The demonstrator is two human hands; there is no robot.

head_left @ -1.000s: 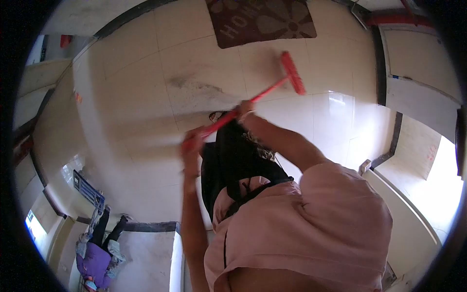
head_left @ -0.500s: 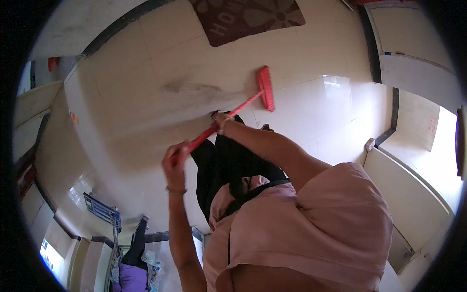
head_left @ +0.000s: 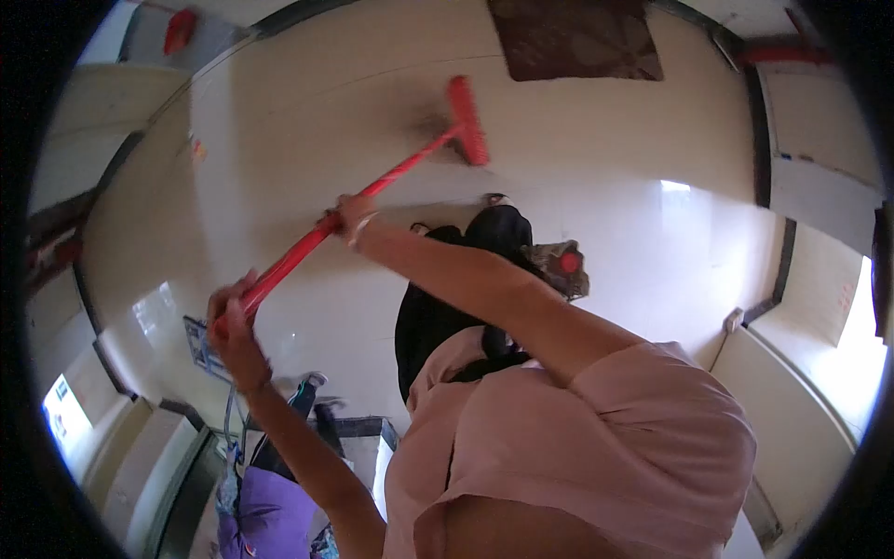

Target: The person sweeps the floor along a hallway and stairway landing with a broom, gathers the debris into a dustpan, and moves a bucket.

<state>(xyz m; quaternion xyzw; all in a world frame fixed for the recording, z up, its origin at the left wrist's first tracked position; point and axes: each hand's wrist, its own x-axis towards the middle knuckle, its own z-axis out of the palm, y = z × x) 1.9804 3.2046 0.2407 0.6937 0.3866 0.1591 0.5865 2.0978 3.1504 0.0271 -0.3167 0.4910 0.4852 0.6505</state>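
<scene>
A red broom (head_left: 303, 247) slants across the view, its bristled head resting on the pale tiled floor near a dark smudge. My left hand (head_left: 236, 326) is wrapped round the top end of the handle, at the left. Further down the handle, about midway, my right hand (head_left: 352, 218) is closed on it. Both arms reach out from the pink top, above my dark trousers.
A dark brown mat (head_left: 579, 39) lies at the top. Beside my legs is a patterned bag-like item (head_left: 562, 266) with a red spot. At lower left are another person in purple (head_left: 275, 512) and a blue frame (head_left: 207, 347). White panels (head_left: 782, 373) stand on the right.
Both hands and the broom handle have shifted left in view, the hands further apart. The broom head has moved left and up. The patterned item beside my legs now shows.
</scene>
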